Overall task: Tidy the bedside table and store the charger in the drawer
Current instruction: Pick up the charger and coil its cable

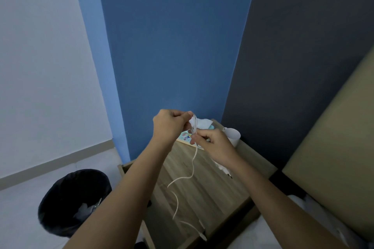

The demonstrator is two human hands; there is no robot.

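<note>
A white charger cable [192,170] is stretched between both hands above the wooden bedside table [210,192]. My left hand [169,125] pinches the top of a folded loop of the cable. My right hand [215,144] grips the same loop a little lower. The rest of the cable hangs in loose curves down to the table top, and its plug end lies near the front edge. An open drawer [129,168] juts out on the table's left side, mostly hidden by my left forearm.
A white mug [232,135] stands at the table's back right. A colourful packet [185,137] and crumpled white tissue [202,123] lie behind my hands. More white paper [223,169] shows under my right wrist. A black bin [74,202] sits on the floor at the left. A bed headboard [334,147] rises at the right.
</note>
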